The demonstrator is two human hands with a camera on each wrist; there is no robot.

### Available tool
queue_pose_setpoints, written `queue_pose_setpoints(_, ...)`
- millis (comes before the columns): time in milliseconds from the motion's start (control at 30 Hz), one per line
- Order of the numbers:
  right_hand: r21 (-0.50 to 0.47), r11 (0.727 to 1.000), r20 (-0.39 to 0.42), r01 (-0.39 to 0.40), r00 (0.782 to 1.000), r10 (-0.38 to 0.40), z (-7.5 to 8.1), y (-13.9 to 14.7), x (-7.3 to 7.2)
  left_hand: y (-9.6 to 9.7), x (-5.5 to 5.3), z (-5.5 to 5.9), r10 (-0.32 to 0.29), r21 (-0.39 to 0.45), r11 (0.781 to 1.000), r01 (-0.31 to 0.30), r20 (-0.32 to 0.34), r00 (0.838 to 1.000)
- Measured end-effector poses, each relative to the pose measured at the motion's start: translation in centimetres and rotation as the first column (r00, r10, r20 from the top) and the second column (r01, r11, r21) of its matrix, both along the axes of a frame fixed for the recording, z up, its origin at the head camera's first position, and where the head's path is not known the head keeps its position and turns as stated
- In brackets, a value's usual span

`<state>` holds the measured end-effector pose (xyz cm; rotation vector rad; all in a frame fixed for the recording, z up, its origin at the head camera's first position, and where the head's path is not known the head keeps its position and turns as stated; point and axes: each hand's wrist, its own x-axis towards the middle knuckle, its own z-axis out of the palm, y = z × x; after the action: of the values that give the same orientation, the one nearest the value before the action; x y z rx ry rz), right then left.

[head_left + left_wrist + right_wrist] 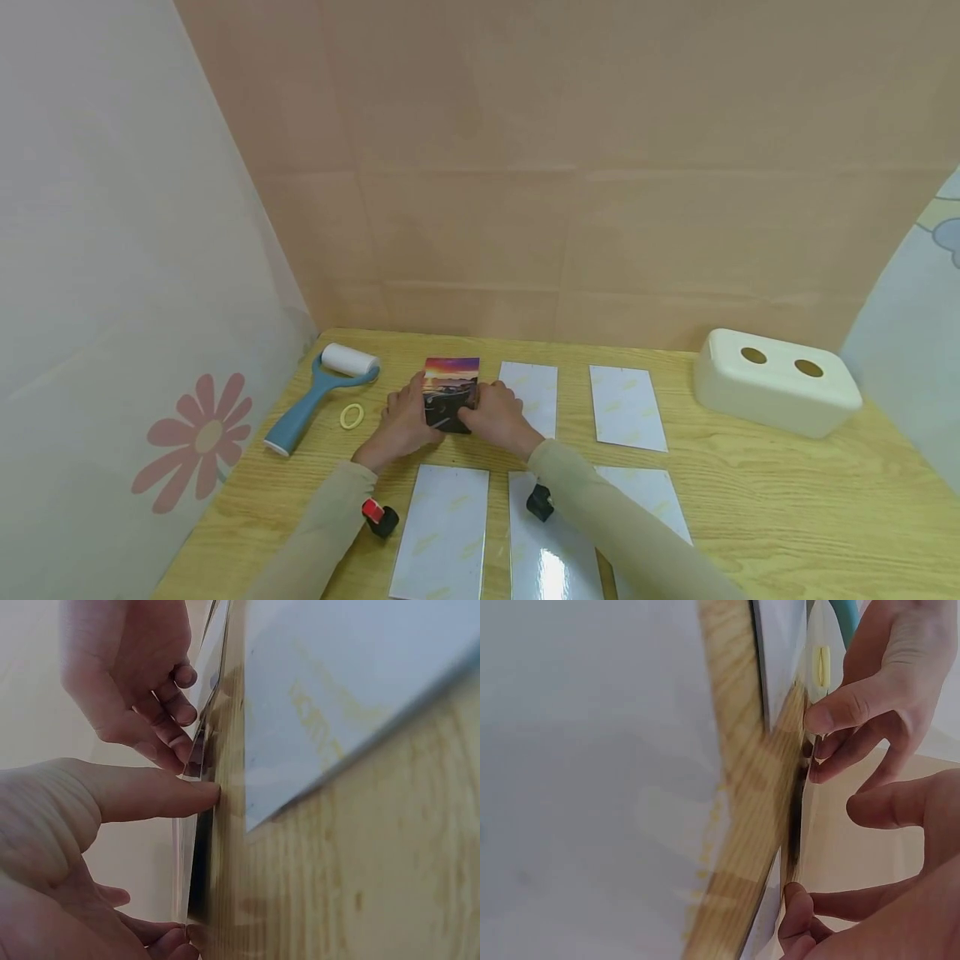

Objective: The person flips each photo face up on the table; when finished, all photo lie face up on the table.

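A glossy photo card (452, 393) with a sunset sky and dark lower part lies between both hands at the back of the table. My left hand (406, 418) holds its left side. In the right wrist view, the left thumb (847, 709) lies across the edge, with fingers behind it. My right hand (498, 415) grips the lower right side, its thumb overlapping the picture in the head view. In the right wrist view, the right fingertips (796, 904) are at the card's edge. A white card (529, 393) lies right beside the right hand.
More white cards lie near the arms: one at back right (628, 407) and several in front, including the front left card (441, 533). A blue lint roller (307, 404) and yellow ring (352, 416) sit left. A cream box (776, 383) with two holes stands right.
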<state>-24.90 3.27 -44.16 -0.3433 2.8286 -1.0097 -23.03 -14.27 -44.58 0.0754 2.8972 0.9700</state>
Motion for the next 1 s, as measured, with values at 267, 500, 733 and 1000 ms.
queue_pose_setpoints(267,0.012,1.0,0.012,-0.001,1.0,0.0,0.0,-0.1,0.1,0.0,-0.1,0.1,0.004,0.012,1.0,-0.005,0.02,1.0)
queue_pose_setpoints(500,0.0,1.0,0.021,0.006,1.0,-0.006,0.5,-0.1,0.5,0.1,0.0,0.1,0.002,0.019,1.0,-0.002,0.025,1.0)
queue_pose_setpoints(733,-0.03,1.0,0.029,0.01,1.0,-0.009,0.5,0.0,0.5,0.1,0.4,0.6,0.003,0.054,0.999,-0.005,0.04,0.999)
queue_pose_setpoints(1000,-0.187,0.982,-0.003,-0.025,1.0,0.025,2.6,0.9,0.7,0.6,0.7,1.4,0.004,0.044,0.999,-0.002,-0.046,0.999)
